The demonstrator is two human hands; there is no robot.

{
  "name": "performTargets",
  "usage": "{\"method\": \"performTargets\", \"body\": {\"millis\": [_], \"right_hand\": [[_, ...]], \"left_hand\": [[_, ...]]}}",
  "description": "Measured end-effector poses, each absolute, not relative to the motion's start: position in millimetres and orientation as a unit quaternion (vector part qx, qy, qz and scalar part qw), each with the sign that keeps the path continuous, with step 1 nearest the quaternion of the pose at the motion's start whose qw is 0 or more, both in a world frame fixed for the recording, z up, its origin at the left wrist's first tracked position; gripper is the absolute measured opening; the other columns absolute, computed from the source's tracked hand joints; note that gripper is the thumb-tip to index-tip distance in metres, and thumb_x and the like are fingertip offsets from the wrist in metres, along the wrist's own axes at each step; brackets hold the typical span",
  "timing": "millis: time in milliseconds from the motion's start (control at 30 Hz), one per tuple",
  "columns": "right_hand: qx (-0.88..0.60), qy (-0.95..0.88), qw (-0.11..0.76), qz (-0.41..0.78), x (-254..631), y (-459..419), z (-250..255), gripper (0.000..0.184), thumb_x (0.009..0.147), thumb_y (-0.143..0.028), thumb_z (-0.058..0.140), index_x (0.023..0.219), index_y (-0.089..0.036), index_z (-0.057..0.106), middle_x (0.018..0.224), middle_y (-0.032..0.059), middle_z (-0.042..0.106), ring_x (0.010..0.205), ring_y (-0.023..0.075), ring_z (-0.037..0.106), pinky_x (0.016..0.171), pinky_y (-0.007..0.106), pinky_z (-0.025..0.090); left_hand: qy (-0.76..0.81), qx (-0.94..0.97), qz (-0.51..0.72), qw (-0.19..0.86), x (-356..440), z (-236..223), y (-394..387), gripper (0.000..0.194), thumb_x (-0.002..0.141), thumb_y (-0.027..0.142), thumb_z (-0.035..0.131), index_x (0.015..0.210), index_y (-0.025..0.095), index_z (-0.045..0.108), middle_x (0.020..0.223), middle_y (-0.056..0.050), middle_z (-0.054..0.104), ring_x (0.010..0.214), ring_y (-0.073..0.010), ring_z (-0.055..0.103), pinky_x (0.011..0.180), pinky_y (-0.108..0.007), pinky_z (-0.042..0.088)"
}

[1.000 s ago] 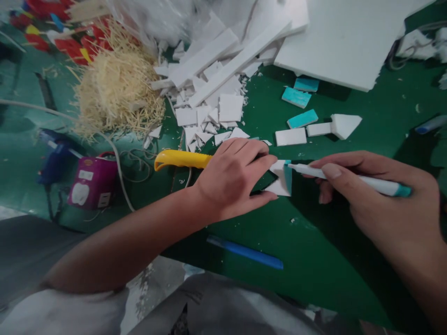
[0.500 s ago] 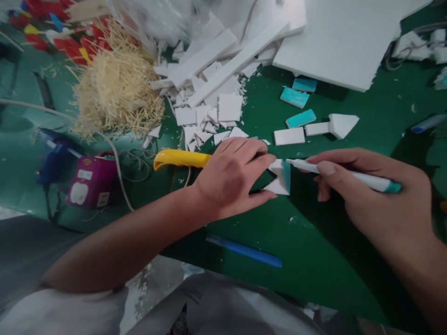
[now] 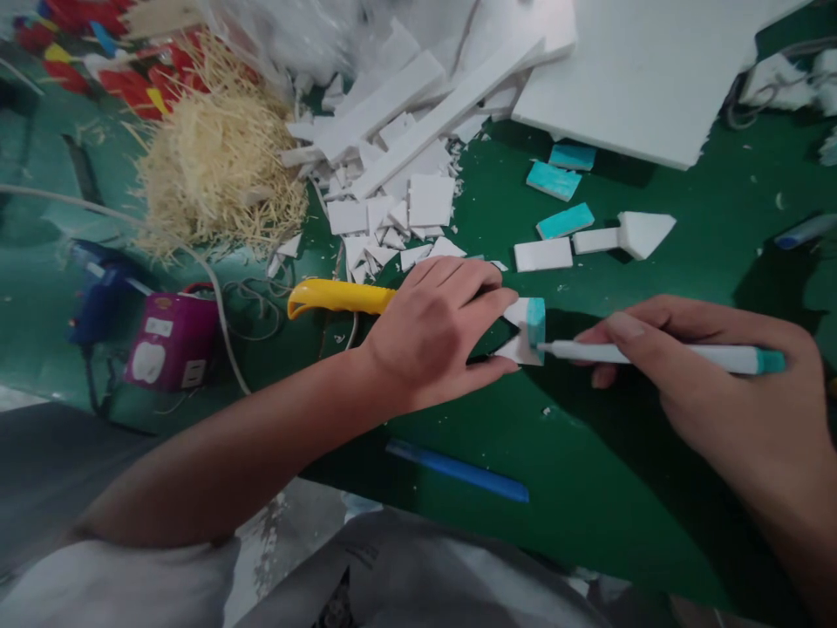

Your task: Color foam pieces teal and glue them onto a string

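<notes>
My left hand (image 3: 438, 327) lies palm down, its thumb and fingertips holding a small white foam piece (image 3: 520, 349) against the table. A teal band (image 3: 536, 318) runs along that piece's right edge. Pinched in my right hand (image 3: 706, 358) is a white marker (image 3: 712, 356) with a teal end, its tip touching the lower part of the band. From under the left hand sticks out a yellow handle (image 3: 340, 297), seemingly a cutter's; the rest is hidden. Beyond the hands lie teal-coloured foam pieces (image 3: 565, 221), a white block (image 3: 542, 255) and an arrow-shaped white foam piece (image 3: 644, 234).
White foam scraps (image 3: 432, 201) and strips heap up behind, beside straw-like shavings (image 3: 215, 166). A large white foam sheet (image 3: 628, 78) lies at the back. Left are a blue glue gun (image 3: 101, 292), a purple box (image 3: 173, 340) and a cable. A blue pen-like stick (image 3: 458, 469) lies in front.
My right hand has drawn the marker tip down along the foam's edge, and teal now covers more of it. The left hand stays in place.
</notes>
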State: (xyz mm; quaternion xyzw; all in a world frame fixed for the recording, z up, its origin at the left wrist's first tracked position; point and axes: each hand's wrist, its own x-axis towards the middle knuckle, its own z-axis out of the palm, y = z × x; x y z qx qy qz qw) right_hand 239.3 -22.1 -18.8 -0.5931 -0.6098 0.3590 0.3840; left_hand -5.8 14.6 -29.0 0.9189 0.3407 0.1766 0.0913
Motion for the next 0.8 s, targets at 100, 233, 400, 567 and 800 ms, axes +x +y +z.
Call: {"method": "performTargets", "body": {"millis": [100, 233, 400, 567, 800], "right_hand": [[-0.59, -0.603, 0.389, 0.369, 241.1, -22.2, -18.0, 0.019, 0.091, -0.032, 0.074, 0.073, -0.035, 0.081, 0.057, -0.0046, 0.069, 0.049, 0.0103, 0.061, 0.046, 0.021, 0.047], [-0.6, -0.595, 0.376, 0.38, 241.8, -23.2, -17.3, 0.021, 0.088, -0.034, 0.075, 0.067, -0.033, 0.079, 0.055, -0.003, 0.069, 0.047, 0.0124, 0.06, 0.044, 0.023, 0.048], [-0.606, -0.579, 0.387, 0.384, 239.0, -22.6, -14.9, 0.019, 0.086, -0.036, 0.075, 0.07, -0.029, 0.081, 0.06, -0.001, 0.072, 0.05, 0.0141, 0.063, 0.047, 0.024, 0.052], [-0.629, -0.57, 0.362, 0.385, 236.6, -22.1, -8.4, 0.021, 0.084, -0.032, 0.074, 0.064, -0.028, 0.079, 0.057, -0.0008, 0.069, 0.05, 0.0133, 0.061, 0.048, 0.024, 0.05], [-0.638, -0.561, 0.353, 0.391, 237.5, -24.4, -4.2, 0.022, 0.084, -0.031, 0.071, 0.064, -0.028, 0.078, 0.058, -0.0019, 0.07, 0.052, 0.0127, 0.062, 0.052, 0.024, 0.051]], "left_hand": [[0.342, 0.918, 0.176, 0.094, -5.7, -28.6, 14.1, 0.04, 0.096, 0.039, 0.068, 0.123, 0.009, 0.07, 0.116, -0.015, 0.071, 0.109, -0.0302, 0.066, 0.097, -0.044, 0.052], [0.338, 0.919, 0.179, 0.092, -4.6, -29.2, 13.8, 0.041, 0.095, 0.039, 0.07, 0.122, 0.008, 0.071, 0.116, -0.016, 0.071, 0.108, -0.0304, 0.067, 0.097, -0.044, 0.052], [0.342, 0.918, 0.18, 0.086, -4.3, -29.4, 14.0, 0.042, 0.093, 0.041, 0.073, 0.122, 0.009, 0.071, 0.116, -0.015, 0.072, 0.108, -0.0302, 0.067, 0.096, -0.043, 0.052], [0.342, 0.919, 0.177, 0.088, -4.6, -28.8, 14.6, 0.041, 0.095, 0.041, 0.07, 0.122, 0.01, 0.071, 0.116, -0.015, 0.072, 0.108, -0.0298, 0.067, 0.096, -0.043, 0.051], [0.351, 0.919, 0.153, 0.098, -4.8, -25.5, 13.4, 0.042, 0.097, 0.041, 0.068, 0.125, 0.011, 0.07, 0.118, -0.015, 0.072, 0.11, -0.0304, 0.065, 0.098, -0.044, 0.048]]}}
